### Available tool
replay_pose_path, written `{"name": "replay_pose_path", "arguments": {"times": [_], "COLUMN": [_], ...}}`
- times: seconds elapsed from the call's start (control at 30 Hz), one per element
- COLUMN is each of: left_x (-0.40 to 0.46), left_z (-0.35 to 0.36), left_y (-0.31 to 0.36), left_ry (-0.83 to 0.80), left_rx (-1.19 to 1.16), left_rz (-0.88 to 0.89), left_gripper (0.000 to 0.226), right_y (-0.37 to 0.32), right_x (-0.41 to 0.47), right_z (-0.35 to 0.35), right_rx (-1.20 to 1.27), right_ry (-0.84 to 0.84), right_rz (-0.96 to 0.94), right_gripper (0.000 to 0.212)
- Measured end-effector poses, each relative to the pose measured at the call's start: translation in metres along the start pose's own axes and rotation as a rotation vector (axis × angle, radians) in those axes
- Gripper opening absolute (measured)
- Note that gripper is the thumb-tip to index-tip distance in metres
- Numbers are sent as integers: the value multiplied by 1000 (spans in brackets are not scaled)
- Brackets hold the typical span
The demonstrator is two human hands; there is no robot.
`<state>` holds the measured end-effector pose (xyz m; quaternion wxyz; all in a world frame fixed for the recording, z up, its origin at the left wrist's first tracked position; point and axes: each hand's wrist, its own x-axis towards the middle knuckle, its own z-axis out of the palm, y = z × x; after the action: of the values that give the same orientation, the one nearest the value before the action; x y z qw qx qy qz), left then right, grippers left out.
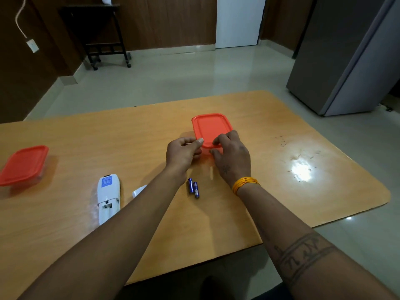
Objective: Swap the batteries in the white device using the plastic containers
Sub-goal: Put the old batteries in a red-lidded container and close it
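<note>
Both hands at near end of central lidded container (211,128), mid-table, long axis running away from person. Left hand (184,152) curls round near-left corner, thumb on lid edge. Right hand (232,156) grips near-right corner, fingertips hooked at lid rim. Lid seated. Two batteries (193,188) lie loose on table just behind wrists, between forearms. White device (108,197), compartment open, well left; second container (23,164) far left.

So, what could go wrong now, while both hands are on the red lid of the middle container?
1. The two small blue cylindrical batteries lie loose near the right hand wrist; a sleeve-like sweep of the arm may roll them away.
2. Prying the red-lidded clear plastic container with the left hand could make it slide or pop open suddenly.
</note>
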<state>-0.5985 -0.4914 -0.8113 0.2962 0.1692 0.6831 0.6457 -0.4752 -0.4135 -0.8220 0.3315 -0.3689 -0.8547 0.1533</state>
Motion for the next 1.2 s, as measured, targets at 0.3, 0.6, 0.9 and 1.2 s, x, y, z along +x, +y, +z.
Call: {"name": "replay_pose_path", "arguments": {"times": [0.3, 0.6, 0.9, 1.2], "left_x": [0, -30, -73, -86], "left_z": [-52, -129, -147, -118], "left_y": [20, 42, 38, 24], "left_ry": [86, -237, -134, 50], "left_rx": [34, -200, 50, 324], "left_rz": [51, -22, 172, 399], "left_gripper": [64, 94, 109, 113], "right_y": [-11, -36, -64, -112], "right_x": [3, -9, -22, -45], "right_z": [-18, -27, -40, -35], "right_rx": [242, 460, 568, 469], "right_ry": [90, -156, -255, -120], "right_rz": [-140, -112, -85, -357], "right_gripper": [13, 19, 40, 45]}}
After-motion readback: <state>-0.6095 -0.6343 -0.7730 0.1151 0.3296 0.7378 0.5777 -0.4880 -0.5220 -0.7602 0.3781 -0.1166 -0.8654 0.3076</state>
